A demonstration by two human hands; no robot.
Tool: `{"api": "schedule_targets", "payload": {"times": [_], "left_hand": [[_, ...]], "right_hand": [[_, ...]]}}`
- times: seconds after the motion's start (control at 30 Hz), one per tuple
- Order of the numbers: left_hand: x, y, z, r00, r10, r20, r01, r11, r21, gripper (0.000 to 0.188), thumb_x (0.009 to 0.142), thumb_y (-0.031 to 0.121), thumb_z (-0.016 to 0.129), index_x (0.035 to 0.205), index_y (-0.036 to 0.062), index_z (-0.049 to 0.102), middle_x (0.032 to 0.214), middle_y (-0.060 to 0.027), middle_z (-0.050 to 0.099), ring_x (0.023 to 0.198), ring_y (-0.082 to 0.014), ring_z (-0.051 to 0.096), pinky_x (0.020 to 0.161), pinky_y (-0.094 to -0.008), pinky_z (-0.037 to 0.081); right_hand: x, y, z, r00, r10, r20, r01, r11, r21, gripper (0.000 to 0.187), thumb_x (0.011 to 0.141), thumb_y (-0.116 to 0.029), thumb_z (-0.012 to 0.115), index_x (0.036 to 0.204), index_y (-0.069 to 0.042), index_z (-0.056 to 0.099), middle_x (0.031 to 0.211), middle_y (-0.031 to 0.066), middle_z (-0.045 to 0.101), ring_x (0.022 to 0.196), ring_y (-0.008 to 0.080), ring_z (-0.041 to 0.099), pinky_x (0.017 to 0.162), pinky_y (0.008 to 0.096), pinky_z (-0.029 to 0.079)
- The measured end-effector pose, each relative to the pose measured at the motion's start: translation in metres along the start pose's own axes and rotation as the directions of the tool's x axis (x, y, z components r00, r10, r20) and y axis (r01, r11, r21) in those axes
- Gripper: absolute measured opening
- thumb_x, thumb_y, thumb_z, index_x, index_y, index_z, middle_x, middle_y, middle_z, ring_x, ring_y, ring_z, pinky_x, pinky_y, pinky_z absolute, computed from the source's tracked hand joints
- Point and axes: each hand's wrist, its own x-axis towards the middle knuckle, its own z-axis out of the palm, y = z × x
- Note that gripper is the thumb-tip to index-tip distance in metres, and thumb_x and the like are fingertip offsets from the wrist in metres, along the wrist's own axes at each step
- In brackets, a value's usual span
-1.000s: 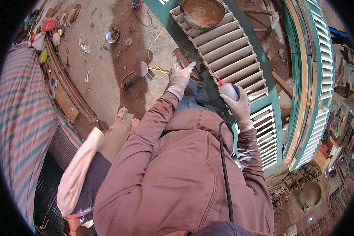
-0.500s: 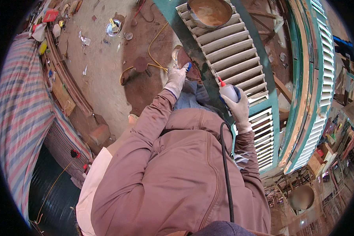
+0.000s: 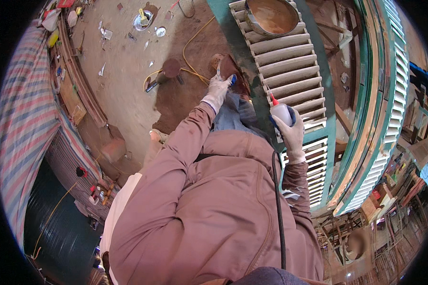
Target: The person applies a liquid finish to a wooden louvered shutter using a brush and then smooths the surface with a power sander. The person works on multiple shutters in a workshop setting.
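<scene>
My left hand, in a pale glove with blue on the fingertips, grips a flat reddish-brown sheet beside the green frame; its far fingers are partly hidden. My right hand, gloved alike, is closed round a white squeeze bottle with a red pointed nozzle, tilted up and away from me. The bottle is over the edge of a green louvred shutter with pale slats. On the shutter's far part stands a round bowl with brown stuff in it.
More green shutters stand on edge at the right. A yellow cord and a brown cylindrical object lie on the dusty floor. Farther off is a silvery dish with a brush. Striped sheeting hangs at the left.
The view has shifted slightly, so the shutter and bowl appear lower and farther right. The brown sheet has turned a little in my left hand. My right hand keeps hold of the bottle.
</scene>
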Motion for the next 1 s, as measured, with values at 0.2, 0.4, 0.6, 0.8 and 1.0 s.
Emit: {"api": "schedule_targets", "payload": {"times": [0.2,0.4,0.6,0.8,1.0], "left_hand": [[0.025,-0.027,-0.011,0.994,-0.094,0.048,0.086,0.985,0.149,0.039,0.09,0.026,0.083,0.119,0.0053,0.067,0.098,0.0003,0.072,0.078,-0.01,0.062,0.07,-0.0274,0.05],[0.051,-0.067,-0.022,0.992,0.026,0.125,-0.044,0.989,0.143,0.056,0.093,0.017,0.079,0.142,0.0028,0.055,0.122,-0.003,0.07,0.105,-0.0128,0.064,0.092,-0.0285,0.051],[0.046,-0.06,-0.024,0.993,-0.064,0.098,0.063,0.998,0.016,0.056,0.092,0.016,0.079,0.141,0.0043,0.056,0.122,-0.0032,0.07,0.105,-0.0122,0.064,0.09,-0.0284,0.052],[0.014,0.004,-0.02,0.975,-0.219,-0.021,0.219,0.958,0.187,0.052,0.09,0.021,0.081,0.134,0.0042,0.06,0.109,-0.0019,0.071,0.09,-0.0108,0.065,0.073,-0.0277,0.052],[0.042,-0.002,-0.024,0.987,0.038,-0.154,-0.08,0.957,-0.279,0.081,0.083,0.037,0.087,0.138,-0.0053,0.046,0.122,-0.0189,0.064,0.101,-0.0284,0.066,0.085,-0.0365,0.055]], "right_hand": [[0.003,0.002,0.002,1.0,0.009,0.016,-0.009,0.999,-0.035,0.056,0.081,-0.028,0.087,0.122,0.002,0.066,0.11,0.0185,0.071,0.097,0.0271,0.069,0.087,0.0376,0.053],[0.006,-0.01,0.006,0.994,0.025,0.103,-0.03,0.999,0.04,0.049,0.082,-0.023,0.086,0.118,0.003,0.066,0.103,0.0139,0.071,0.09,0.0208,0.066,0.083,0.0347,0.053],[0.007,0.002,0.018,0.995,0.021,0.101,-0.026,0.998,0.052,0.047,0.083,-0.021,0.087,0.117,0.002,0.066,0.103,0.0106,0.07,0.089,0.0175,0.065,0.082,0.0325,0.053],[0.001,-0.002,0.027,0.997,-0.027,0.07,0.035,0.992,-0.119,0.058,0.08,-0.027,0.089,0.123,0.003,0.064,0.11,0.0148,0.07,0.097,0.0234,0.067,0.086,0.0354,0.053],[-0.005,-0.007,0.04,0.995,-0.103,-0.001,0.099,0.955,-0.279,0.066,0.078,-0.031,0.09,0.126,0.004,0.063,0.117,0.0197,0.069,0.105,0.031,0.067,0.093,0.0406,0.052]]}}
